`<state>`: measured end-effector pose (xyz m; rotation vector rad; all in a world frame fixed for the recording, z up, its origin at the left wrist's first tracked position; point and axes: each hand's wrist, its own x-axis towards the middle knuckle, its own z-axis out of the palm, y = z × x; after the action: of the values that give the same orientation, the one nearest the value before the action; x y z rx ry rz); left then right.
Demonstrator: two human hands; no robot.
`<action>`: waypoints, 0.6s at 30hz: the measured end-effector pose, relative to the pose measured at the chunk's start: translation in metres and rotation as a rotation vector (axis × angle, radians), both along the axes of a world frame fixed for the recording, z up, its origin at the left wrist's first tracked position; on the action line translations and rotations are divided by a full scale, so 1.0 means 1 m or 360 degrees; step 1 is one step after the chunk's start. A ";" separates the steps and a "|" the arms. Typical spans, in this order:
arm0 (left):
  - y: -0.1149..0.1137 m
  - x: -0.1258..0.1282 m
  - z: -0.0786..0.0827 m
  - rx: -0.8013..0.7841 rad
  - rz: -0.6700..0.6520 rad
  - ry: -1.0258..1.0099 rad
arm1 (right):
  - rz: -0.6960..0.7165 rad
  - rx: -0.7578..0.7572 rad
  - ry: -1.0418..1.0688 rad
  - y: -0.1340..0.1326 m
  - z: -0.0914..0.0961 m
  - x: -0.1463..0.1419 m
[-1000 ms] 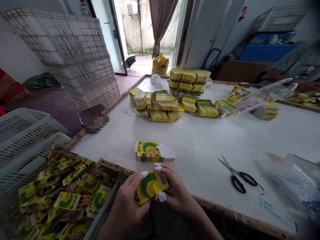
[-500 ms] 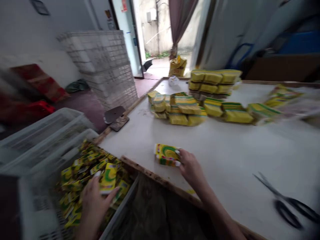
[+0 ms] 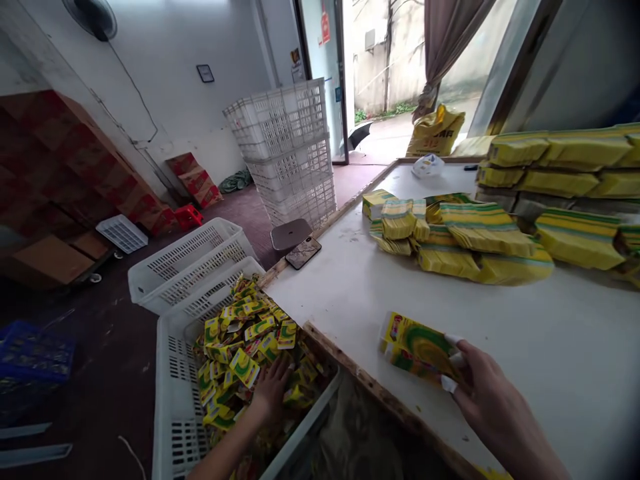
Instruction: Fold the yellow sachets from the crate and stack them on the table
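Note:
My right hand [image 3: 480, 387], with white coverings on its fingertips, grips a yellow and green packet [image 3: 413, 343] by its right end, just over the white tabletop. Whether this is one packet or a small stack I cannot tell. Lower left, my left hand [image 3: 273, 387] lies on the loose yellow packets [image 3: 245, 367] heaped in a white plastic crate [image 3: 181, 393]. Its fingers are spread and point into the heap; their tips are partly hidden among the packets.
Bundled yellow packets [image 3: 485, 230] lie in rows on the white table [image 3: 345, 293], with taller stacks behind. A phone [image 3: 303, 253] rests at the table's left edge. More white crates [image 3: 295, 153] stand beyond. The table's raised wooden edge [image 3: 360, 373] runs beside the filled crate.
The view has swung left. My left hand, earlier around a packet above the heap, is now down among the packets. My right hand still holds its packet above the table.

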<state>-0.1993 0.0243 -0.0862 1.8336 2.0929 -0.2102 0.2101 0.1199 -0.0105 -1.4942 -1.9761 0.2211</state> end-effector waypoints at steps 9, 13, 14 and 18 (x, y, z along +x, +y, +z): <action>-0.004 -0.097 0.047 0.0509 0.0567 0.0057 | 0.0125 -0.0031 0.0102 0.006 -0.022 0.014; -0.014 -0.076 0.056 0.0660 0.0574 -0.0133 | -0.0044 -0.0071 0.0331 0.002 -0.007 0.010; -0.014 -0.066 0.060 0.0708 0.0561 -0.0189 | -0.0103 -0.0098 0.0395 0.000 0.000 0.010; -0.002 -0.007 0.091 0.0929 0.0415 -0.0506 | -0.0126 -0.0274 0.0764 -0.012 0.029 0.004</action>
<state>-0.2067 0.0226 0.0051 1.6917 2.2676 0.7808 0.2144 0.1082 0.0188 -1.4552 -1.5412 0.6640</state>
